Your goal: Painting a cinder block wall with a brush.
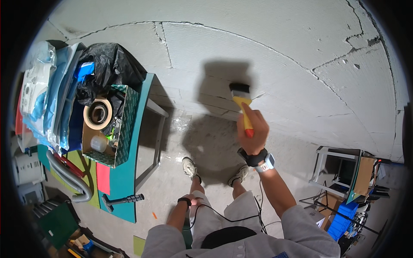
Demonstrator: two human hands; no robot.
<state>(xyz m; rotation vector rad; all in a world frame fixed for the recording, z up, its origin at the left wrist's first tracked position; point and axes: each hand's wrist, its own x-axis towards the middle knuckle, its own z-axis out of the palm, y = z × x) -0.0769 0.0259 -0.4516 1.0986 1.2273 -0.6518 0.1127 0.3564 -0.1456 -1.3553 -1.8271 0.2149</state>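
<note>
My right hand is closed round the handle of a flat paintbrush. The brush has a yellow handle with a red end and dark bristles. Its bristles point at the pale block wall; whether they touch it I cannot tell. A shadow of the brush and arm falls on the wall to the left. Low by my left thigh is my left hand, its fingers too small and partly hidden to read. A dark band and a watch circle my right wrist.
On the left, a teal-topped table carries a hammer, a box with a tape roll, a black bag and plastic packages. A metal-framed stand and blue crate are right. A cable crosses my lap.
</note>
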